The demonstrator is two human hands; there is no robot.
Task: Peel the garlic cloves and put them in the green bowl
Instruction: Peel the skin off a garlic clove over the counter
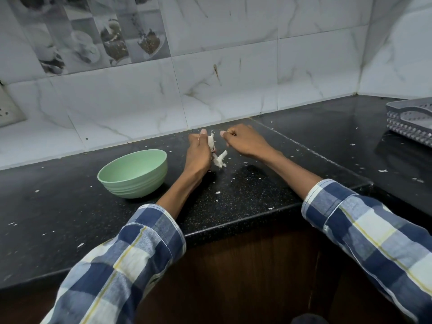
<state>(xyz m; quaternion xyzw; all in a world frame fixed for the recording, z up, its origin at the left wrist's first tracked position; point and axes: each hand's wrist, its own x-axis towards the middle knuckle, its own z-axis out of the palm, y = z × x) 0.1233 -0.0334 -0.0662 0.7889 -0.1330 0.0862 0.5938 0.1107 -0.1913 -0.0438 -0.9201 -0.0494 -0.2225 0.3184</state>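
We hold the garlic point(211, 142) in our left hand point(198, 152), fingers and thumb curled round it above the black counter point(70, 206); loose white skin point(220, 159) hangs from its lower end. Our right hand point(243, 140), just right of the garlic, is curled with thumb and forefinger pressed together; we cannot tell whether they pinch a scrap of skin. The green bowl point(133, 173) stands left of the left hand. A grey basket point(411, 120) sits far right.
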